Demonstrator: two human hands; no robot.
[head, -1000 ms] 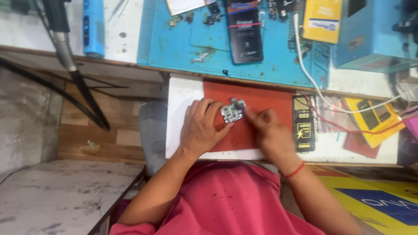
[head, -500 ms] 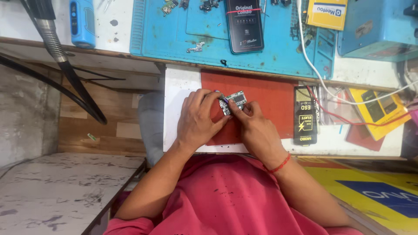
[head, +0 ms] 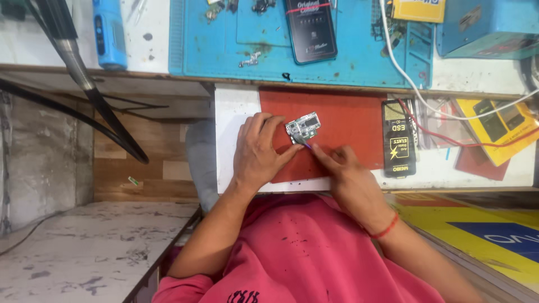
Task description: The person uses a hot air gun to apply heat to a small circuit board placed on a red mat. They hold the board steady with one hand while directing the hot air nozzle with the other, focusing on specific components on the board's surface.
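Note:
A small silver-green circuit board [head: 302, 128] lies on a red mat [head: 348, 120] on a white pull-out shelf [head: 230, 112]. My left hand [head: 259, 150] rests on the mat and pins the board's left edge with its fingertips. Just right of it, my right hand [head: 342, 174] pinches a thin tool with a purple tip [head: 306, 145] that touches the board's lower edge. Most of the tool is hidden in my fingers. A red thread band sits on my right wrist.
A blue work mat [head: 359, 62] above carries a dark phone [head: 310, 29] and small metal parts. A black tweezer pouch [head: 399, 138], red and white wires [head: 432, 120] and yellow packets [head: 494, 126] lie right. A blue tool [head: 109, 33] and black hose [head: 84, 84] are left.
The view has shifted slightly. My right hand has drawn back down and to the right from the board, and now only the tool tip reaches it; my left hand keeps holding the board.

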